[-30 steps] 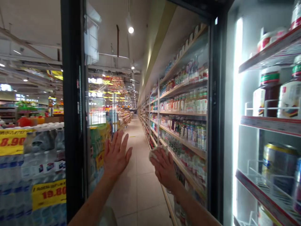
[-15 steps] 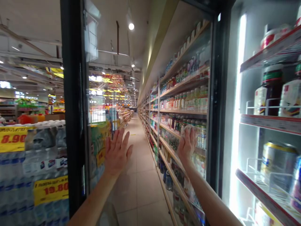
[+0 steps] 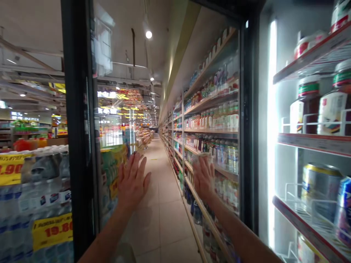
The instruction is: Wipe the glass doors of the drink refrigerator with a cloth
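A glass door with a black frame (image 3: 78, 146) stands open before me, and the store aisle shows through or in its pane. My left hand (image 3: 133, 180) lies flat against the glass with its fingers spread, holding nothing. To its right, my right hand (image 3: 203, 179) presses a pale, crumpled cloth (image 3: 207, 157) on the same pane. Only the cloth's upper edge shows past the fingertips; the rest is hidden under the hand, which is slightly blurred.
Lit cooler shelves on the right hold dark bottles (image 3: 304, 106) and a large can (image 3: 319, 186) behind wire guards. Packs of water bottles (image 3: 41, 199) with a yellow price sign (image 3: 52, 230) stand at the left, past the door frame.
My right hand has slid left across the glass with the cloth. The left hand stays on the pane. The view has shifted slightly to the right.
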Action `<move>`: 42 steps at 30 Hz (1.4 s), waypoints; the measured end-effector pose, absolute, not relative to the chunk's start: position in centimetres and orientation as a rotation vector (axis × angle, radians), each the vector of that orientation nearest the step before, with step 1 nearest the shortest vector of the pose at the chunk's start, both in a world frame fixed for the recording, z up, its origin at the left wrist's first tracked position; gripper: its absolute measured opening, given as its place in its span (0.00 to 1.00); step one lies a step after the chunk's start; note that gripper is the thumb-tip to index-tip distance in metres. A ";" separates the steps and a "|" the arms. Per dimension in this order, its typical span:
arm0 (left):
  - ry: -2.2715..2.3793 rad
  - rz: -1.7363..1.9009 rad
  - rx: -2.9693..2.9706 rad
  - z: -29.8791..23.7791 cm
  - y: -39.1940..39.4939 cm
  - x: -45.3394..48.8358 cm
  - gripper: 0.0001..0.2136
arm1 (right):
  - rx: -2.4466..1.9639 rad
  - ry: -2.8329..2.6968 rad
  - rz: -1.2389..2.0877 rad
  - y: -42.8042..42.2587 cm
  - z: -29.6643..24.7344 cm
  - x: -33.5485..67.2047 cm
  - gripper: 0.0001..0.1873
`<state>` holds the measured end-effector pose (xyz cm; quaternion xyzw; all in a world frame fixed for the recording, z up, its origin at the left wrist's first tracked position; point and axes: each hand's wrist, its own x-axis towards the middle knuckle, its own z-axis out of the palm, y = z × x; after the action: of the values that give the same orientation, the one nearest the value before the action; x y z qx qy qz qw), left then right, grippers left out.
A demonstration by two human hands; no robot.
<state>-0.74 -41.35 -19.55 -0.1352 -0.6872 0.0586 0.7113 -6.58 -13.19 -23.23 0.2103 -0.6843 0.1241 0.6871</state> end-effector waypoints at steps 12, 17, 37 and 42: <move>-1.532 0.118 -0.301 -19.5 -41.2 -0.6 0.31 | 0.540 -1.528 0.203 -14.1 -21.4 -6.7 0.25; -1.517 0.146 -0.311 -19.5 -41.3 -0.7 0.31 | 0.164 -1.395 0.469 -13.1 -20.0 -7.1 0.26; -1.531 0.130 -0.307 -19.5 -41.2 -0.9 0.31 | 0.288 -1.396 0.396 -15.2 -17.6 -6.7 0.27; -1.523 0.110 -0.323 -19.5 -41.4 -0.9 0.31 | 0.629 -1.482 0.151 -19.7 -16.0 -5.4 0.27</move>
<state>-0.92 -41.38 -19.49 -0.1455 -0.6864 0.0496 0.7108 -5.40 -19.67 -15.95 0.2812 -0.6629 0.0674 0.6906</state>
